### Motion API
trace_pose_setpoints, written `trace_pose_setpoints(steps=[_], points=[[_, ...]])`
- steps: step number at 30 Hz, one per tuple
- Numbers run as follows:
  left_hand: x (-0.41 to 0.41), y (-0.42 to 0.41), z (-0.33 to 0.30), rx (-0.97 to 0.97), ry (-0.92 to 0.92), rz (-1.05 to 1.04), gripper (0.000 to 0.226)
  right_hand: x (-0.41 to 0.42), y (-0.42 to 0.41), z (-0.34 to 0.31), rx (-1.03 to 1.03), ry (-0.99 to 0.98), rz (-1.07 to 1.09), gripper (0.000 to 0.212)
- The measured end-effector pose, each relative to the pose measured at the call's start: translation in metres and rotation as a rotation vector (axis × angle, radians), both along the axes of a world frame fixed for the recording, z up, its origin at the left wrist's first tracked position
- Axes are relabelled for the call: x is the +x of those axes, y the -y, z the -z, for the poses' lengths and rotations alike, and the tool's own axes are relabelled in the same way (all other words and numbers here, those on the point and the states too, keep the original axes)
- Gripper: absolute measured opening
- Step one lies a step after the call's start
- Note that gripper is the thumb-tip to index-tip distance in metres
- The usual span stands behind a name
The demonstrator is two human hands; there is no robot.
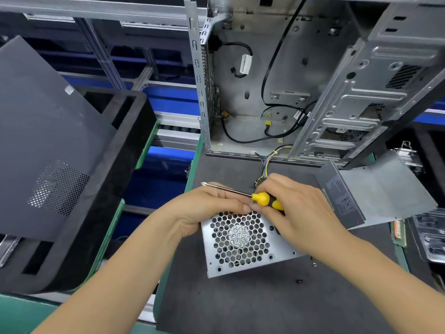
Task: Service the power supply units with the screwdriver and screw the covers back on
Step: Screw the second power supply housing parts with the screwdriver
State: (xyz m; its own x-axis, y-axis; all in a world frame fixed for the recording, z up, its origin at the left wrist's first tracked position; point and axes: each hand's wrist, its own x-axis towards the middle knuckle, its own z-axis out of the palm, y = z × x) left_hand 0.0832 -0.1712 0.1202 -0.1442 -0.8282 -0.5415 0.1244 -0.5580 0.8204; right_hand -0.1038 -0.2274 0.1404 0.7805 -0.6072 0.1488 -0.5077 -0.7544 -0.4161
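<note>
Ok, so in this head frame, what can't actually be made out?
- Top edge of the power supply unit: covered by both hands.
- Screwdriver handle end: inside the right hand.
- Left hand fingertips: tucked behind the unit.
- Label on the loose cover: too small to read.
- Loose screws: too small to type.

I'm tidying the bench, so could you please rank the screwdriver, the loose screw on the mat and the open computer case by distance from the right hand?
1. Screwdriver: gripped by the right hand.
2. Loose screw: on the mat, toward the camera.
3. Computer case: behind, at the back.
</note>
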Motion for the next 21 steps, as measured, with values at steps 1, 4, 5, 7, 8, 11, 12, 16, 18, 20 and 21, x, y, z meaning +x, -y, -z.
trace_pose_setpoints(steps=[1, 4, 5, 7, 8, 11, 12, 16, 18, 20, 21], points=[[0.0, 0.0, -0.001, 0.0, -0.003, 0.005, 0.021, 0.0, 0.002, 0.0, 0.022, -0.018, -0.001, 0.014], [0.0, 0.001, -0.003, 0.024, 0.041, 0.003, 0.022, 0.001, 0.007, 0.001, 0.055, -0.065, -0.007, 0.013], [0.0, 0.002, -0.002, 0.043, 0.054, -0.01, 0.024, 0.001, 0.008, 0.002, 0.059, -0.076, -0.009, 0.014], [0.0, 0.003, -0.001, 0.066, 0.061, -0.019, 0.027, 0.002, 0.009, 0.002, 0.073, -0.084, -0.013, 0.014], [0.0, 0.003, -0.001, 0.065, 0.065, -0.015, 0.028, 0.002, 0.008, 0.001, 0.08, -0.086, -0.008, 0.015], [0.0, 0.005, 0.0, 0.053, 0.096, -0.024, 0.026, 0.003, 0.007, 0.002, 0.076, -0.09, 0.023, 0.016], [-0.001, 0.006, 0.001, 0.056, 0.1, -0.03, 0.024, 0.003, 0.006, 0.002, 0.073, -0.093, 0.035, 0.014], [0.002, 0.012, 0.001, 0.072, 0.063, 0.02, 0.027, 0.006, 0.009, -0.002, 0.145, -0.102, 0.038, 0.015], [0.004, 0.014, 0.001, 0.068, 0.03, 0.067, 0.023, 0.006, 0.012, -0.006, 0.186, -0.111, 0.02, 0.017], [0.005, 0.015, 0.001, 0.086, 0.006, 0.075, 0.006, 0.007, 0.015, -0.009, 0.224, -0.135, 0.014, 0.019], [0.006, 0.015, 0.002, 0.094, -0.008, 0.083, 0.005, 0.007, 0.016, -0.01, 0.235, -0.151, 0.012, 0.02]])
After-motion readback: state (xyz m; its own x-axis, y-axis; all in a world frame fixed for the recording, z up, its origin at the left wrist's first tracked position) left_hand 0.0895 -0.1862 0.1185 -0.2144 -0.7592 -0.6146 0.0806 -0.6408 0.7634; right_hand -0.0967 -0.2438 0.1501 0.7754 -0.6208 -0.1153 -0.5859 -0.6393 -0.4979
